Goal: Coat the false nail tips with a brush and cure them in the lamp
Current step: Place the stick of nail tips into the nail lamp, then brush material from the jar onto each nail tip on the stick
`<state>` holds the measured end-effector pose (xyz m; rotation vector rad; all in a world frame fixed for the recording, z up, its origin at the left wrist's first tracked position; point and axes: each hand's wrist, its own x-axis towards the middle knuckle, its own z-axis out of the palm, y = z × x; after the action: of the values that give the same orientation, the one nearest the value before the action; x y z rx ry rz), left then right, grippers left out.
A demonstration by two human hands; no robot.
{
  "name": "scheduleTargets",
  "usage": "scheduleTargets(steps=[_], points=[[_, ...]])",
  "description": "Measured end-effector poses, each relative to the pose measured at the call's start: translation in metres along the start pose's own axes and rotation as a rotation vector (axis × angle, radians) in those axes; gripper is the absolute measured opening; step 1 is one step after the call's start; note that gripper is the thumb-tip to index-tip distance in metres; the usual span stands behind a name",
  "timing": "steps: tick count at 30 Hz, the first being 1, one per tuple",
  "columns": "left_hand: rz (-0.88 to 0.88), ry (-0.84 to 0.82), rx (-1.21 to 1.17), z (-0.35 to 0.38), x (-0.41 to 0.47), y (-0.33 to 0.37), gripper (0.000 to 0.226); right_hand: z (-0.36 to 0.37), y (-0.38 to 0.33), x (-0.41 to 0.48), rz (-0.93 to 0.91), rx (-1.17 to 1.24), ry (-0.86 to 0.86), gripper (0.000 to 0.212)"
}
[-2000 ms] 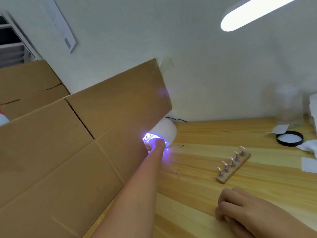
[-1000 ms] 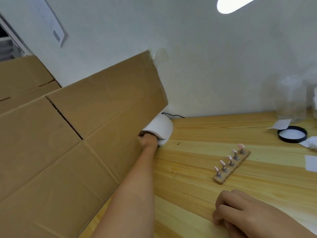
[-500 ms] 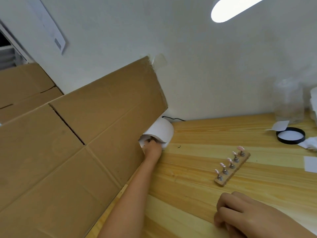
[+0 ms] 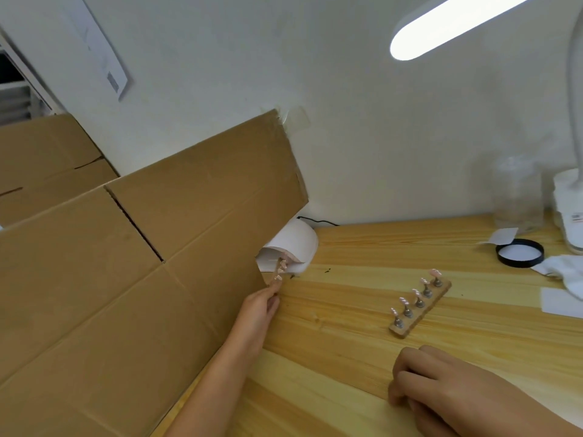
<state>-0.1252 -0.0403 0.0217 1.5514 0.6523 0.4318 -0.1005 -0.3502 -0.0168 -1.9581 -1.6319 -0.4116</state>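
Pinching wooden strip of pink nail tips [image 4: 280, 270] in left hand [image 4: 259, 305] fingers [image 4: 273, 290]; holding level at white domed lamp [image 4: 298, 239] mouth.

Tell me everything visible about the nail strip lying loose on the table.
The strip is a short bar of pale wood carrying five small metal posts in a row, each topped by a pinkish nail tip with white stripes. It lies flat and diagonal on the wooden table, beyond the right hand, which is apart from it. Nothing touches it but the table.
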Motion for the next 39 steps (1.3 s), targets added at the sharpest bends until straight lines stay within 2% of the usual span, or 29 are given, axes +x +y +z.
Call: scheduleTargets(steps=[5,8,9,10,12,16,17,21,24,26,27,30,33,35,37,39], points=[[-0.105,-0.15,-0.225,-0.023,-0.059,-0.004,0.03,-0.005,-0.002,0.0,0.029,-0.038,-0.07,0.012],[-0.177,-0.231,-0.249,-0.029,-0.082,-0.009,0.035,-0.007,-0.003,0.004,0.053,0.011,-0.14,0.017],[-0.192,-0.251,-0.255,-0.026,-0.086,-0.011,0.034,-0.004,-0.001,0.004,0.032,0.055,-0.129,0.018],[-0.192,-0.258,-0.257,-0.022,-0.087,-0.012,0.031,0.003,0.004,-0.001,0.005,0.079,-0.039,0.02],[-0.157,-0.224,-0.237,-0.006,-0.084,-0.013,0.022,0.008,0.007,-0.002,0.029,0.058,-0.153,0.028],[-0.06,-0.13,0.073,0.034,-0.063,-0.009,0.02,0.004,0.005,0.001,0.125,0.103,-0.208,0.069],[-0.023,-0.117,0.182,0.043,-0.056,-0.007,0.026,0.003,0.005,-0.001,0.146,0.118,-0.213,0.069],[0.13,-0.118,0.584,0.068,-0.031,0.0,0.05,-0.007,-0.003,0.0,0.135,0.058,-0.178,0.042],[0.218,-0.095,0.765,0.076,-0.023,0.002,0.037,-0.014,-0.006,-0.001,0.13,-0.026,-0.202,0.028],[0.269,-0.093,0.825,0.078,-0.022,0.001,0.031,-0.02,-0.01,0.006,0.131,0.032,-0.263,0.033],[0.288,-0.102,0.823,0.079,-0.024,0.0,0.03,-0.022,-0.007,0.005,0.047,-0.004,-0.265,0.035],[0.348,-0.183,0.842,0.085,-0.032,-0.005,0.028,-0.054,-0.013,0.016,0.064,-0.033,-0.372,0.034],[0.348,-0.305,0.92,0.093,-0.04,-0.005,0.032,-0.102,-0.017,0.008,0.146,-0.037,-0.318,0.033],[0.33,-0.357,0.944,0.093,-0.044,0.0,0.043,-0.139,-0.016,-0.007,0.219,-0.045,-0.228,0.035],[0.286,-0.392,0.852,0.093,-0.047,-0.001,0.06,-0.171,-0.013,-0.026,0.278,-0.121,-0.089,0.033],[0.256,-0.424,0.772,0.097,-0.05,-0.003,0.081,-0.191,-0.007,-0.055,0.42,-0.167,0.149,0.028]])
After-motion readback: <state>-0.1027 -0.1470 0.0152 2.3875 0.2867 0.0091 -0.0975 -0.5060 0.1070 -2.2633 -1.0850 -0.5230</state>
